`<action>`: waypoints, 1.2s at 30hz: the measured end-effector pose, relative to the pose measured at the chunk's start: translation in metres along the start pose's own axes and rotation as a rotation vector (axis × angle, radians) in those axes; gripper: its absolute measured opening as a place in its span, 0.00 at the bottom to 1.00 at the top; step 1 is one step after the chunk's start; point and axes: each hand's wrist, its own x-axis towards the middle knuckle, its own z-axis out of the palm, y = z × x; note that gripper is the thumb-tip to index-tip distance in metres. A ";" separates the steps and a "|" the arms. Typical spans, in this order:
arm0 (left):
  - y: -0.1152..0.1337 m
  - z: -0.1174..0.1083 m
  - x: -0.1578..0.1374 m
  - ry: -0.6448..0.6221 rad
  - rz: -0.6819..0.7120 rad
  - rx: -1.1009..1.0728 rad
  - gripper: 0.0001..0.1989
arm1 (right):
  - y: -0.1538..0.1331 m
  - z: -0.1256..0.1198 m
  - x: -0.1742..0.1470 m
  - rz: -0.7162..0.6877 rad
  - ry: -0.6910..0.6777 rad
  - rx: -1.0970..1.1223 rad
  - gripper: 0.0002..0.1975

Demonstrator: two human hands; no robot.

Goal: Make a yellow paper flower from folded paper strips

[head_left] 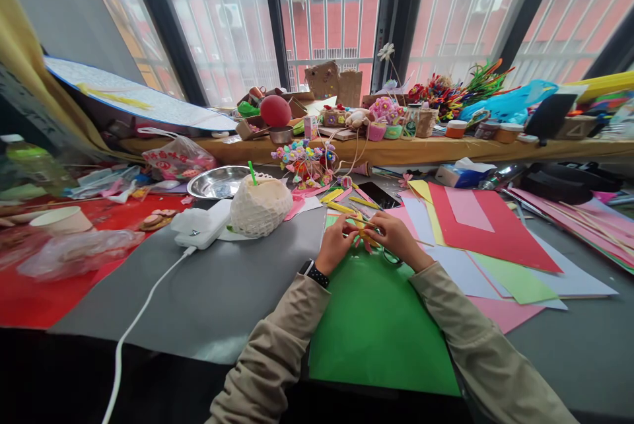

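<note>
My left hand (337,242), with a dark watch at the wrist, is closed in a pinch on a small yellow paper piece (363,231). Opposite it, my right hand (399,236) has its fingers closed on the same paper. A thin wooden stick (364,220) crosses between the hands; which fingers grip it I cannot tell. Pink bits (367,247) show just under the yellow paper. Below both hands lies a green sheet (381,325). The dark-handled scissors (391,256) rest partly hidden beneath my right hand. Yellow strips (331,195) and a black phone (379,195) lie beyond my fingers.
Coloured sheets (488,219) are spread at the right. On the left stand a wrapped coconut (260,206) with a green straw, a metal bowl (198,185) and a white power strip (201,224) with its cable. A crowded shelf (222,148) runs under the windows.
</note>
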 end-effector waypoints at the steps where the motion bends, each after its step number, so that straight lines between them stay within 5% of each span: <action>1: 0.000 0.000 0.000 0.003 0.000 0.008 0.15 | 0.000 0.000 0.001 0.018 -0.003 0.021 0.10; 15: -0.003 0.001 -0.001 0.003 0.034 -0.008 0.11 | 0.005 -0.002 0.009 0.217 -0.095 0.153 0.16; 36: -0.005 -0.001 -0.001 -0.035 0.036 -0.065 0.07 | -0.002 0.000 0.006 0.201 -0.099 0.050 0.09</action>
